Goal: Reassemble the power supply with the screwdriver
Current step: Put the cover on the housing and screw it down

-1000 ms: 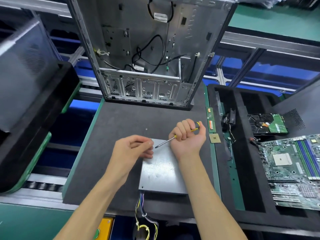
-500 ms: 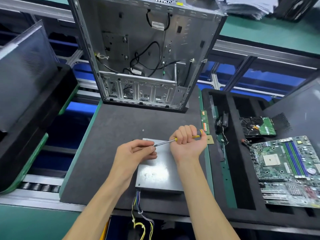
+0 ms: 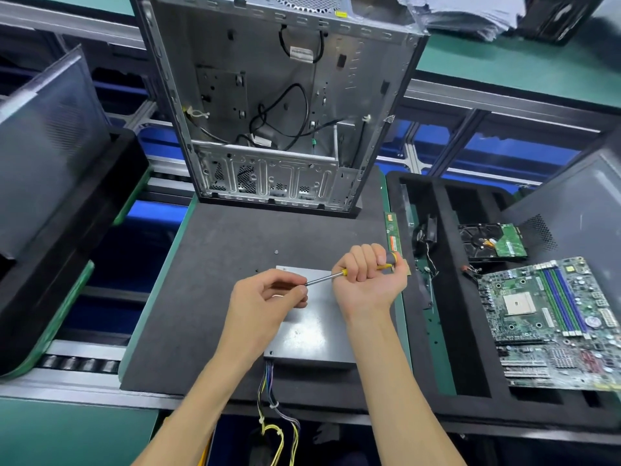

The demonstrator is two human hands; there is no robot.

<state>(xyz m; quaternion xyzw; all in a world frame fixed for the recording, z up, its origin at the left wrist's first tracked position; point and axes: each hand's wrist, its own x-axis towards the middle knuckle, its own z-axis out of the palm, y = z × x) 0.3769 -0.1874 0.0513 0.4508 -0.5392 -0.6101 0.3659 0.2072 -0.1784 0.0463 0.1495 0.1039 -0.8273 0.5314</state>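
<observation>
Power supply (image 3: pixel 311 327): lies flat at near edge of foam mat (image 3: pixel 208 297), cables overhanging. Screwdriver (image 3: pixel 339 274): fisted in right hand (image 3: pixel 369 280); left hand (image 3: pixel 265 297) fingertips pinch its tip above the casing.

I cannot see the screwdriver (image 3: pixel 331 276) tip, covered by the left hand (image 3: pixel 268 297); power supply (image 3: pixel 311 326) cables (image 3: pixel 274 418) run off the bottom edge; whether a screw is held, I cannot tell.

Left hand (image 3: pixel 265 297) has closed its fingertips onto the screwdriver (image 3: pixel 339 275) tip; a second ago they sat just short of it. Right hand (image 3: pixel 368 275) has rolled so the shaft lies flatter over the power supply (image 3: pixel 309 331). Head camera tilted down slightly.
</observation>
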